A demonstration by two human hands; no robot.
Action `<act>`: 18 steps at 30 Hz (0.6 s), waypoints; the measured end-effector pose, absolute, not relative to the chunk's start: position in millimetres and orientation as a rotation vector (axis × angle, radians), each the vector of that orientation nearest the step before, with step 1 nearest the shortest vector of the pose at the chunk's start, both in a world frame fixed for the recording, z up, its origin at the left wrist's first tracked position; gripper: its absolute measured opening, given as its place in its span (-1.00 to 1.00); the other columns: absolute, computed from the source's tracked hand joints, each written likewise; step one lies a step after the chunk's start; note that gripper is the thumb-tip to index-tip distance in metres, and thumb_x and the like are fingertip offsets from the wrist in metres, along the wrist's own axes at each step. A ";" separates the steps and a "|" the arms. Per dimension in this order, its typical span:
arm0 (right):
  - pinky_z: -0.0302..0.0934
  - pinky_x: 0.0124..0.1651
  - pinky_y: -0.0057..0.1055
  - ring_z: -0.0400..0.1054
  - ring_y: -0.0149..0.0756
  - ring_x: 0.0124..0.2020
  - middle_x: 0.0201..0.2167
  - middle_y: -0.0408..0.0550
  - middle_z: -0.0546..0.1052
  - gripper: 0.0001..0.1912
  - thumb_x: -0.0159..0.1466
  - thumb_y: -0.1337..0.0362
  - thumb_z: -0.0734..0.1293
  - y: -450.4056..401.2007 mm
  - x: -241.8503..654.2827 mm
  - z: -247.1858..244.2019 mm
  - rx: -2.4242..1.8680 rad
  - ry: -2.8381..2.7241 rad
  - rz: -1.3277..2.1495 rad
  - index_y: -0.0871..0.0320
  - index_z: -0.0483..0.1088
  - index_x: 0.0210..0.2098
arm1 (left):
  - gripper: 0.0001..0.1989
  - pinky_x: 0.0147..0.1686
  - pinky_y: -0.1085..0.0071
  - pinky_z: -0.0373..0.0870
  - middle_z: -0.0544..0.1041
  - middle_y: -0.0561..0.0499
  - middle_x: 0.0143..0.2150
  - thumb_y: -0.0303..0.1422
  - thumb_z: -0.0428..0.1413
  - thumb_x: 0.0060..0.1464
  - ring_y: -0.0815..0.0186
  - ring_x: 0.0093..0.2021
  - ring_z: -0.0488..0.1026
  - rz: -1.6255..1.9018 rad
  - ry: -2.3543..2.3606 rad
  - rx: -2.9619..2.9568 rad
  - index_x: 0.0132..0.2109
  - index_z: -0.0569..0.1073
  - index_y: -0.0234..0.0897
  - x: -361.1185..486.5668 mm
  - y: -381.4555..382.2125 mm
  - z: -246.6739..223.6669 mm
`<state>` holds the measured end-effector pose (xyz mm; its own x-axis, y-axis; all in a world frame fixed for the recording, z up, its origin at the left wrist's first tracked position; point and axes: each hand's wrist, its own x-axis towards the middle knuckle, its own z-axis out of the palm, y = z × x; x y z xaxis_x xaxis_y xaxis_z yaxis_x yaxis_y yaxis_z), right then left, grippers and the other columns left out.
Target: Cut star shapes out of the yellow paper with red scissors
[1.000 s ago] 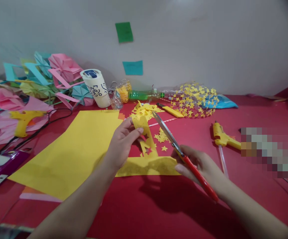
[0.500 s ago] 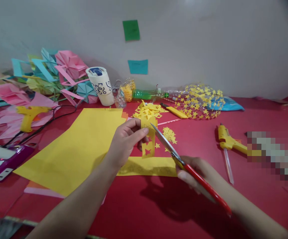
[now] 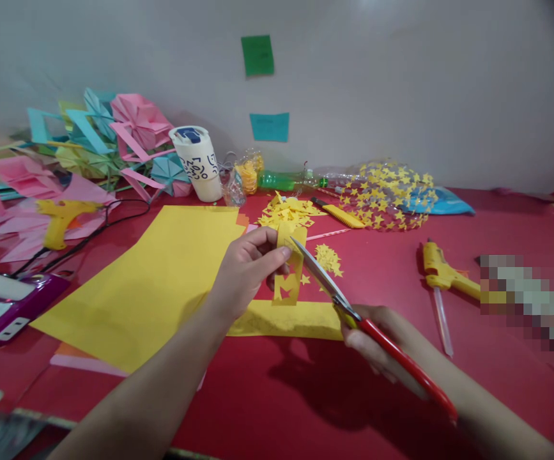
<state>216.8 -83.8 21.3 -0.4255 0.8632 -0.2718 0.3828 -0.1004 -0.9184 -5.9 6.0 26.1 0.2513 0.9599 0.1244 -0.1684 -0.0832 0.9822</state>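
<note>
My left hand pinches a narrow yellow paper strip with star-shaped holes cut in it. Red-handled scissors are gripped in my right hand, their tips at the upper part of the strip. Just right of the strip lies a small heap of cut yellow stars. Behind the strip is a pile of yellow scraps. A long yellow strip with markings rests on the red table below my hands, and a large yellow sheet lies to the left.
A yellow glue gun lies at the right, another at the left near a purple device. Along the back stand a white cup, a green bottle, a yellow cutter and a star-covered clear object. Folded paper flowers fill the back left.
The whole view has shifted slightly, so most things appear a little further right. Both hands keep their grips, with the scissor tips still at the strip.
</note>
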 end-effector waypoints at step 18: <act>-0.10 -0.67 -0.55 0.01 -0.51 -0.71 -0.69 -0.31 0.21 -0.53 0.31 -0.16 0.22 -82.5 214.6 21.5 -1.367 -1.729 1.611 0.12 0.20 -0.42 | -0.85 -0.77 0.67 0.24 0.45 0.16 -0.63 -0.36 0.27 -0.05 0.55 -0.72 0.25 1.066 0.876 1.235 -0.40 0.44 -0.31 -9.6 6.8 35.6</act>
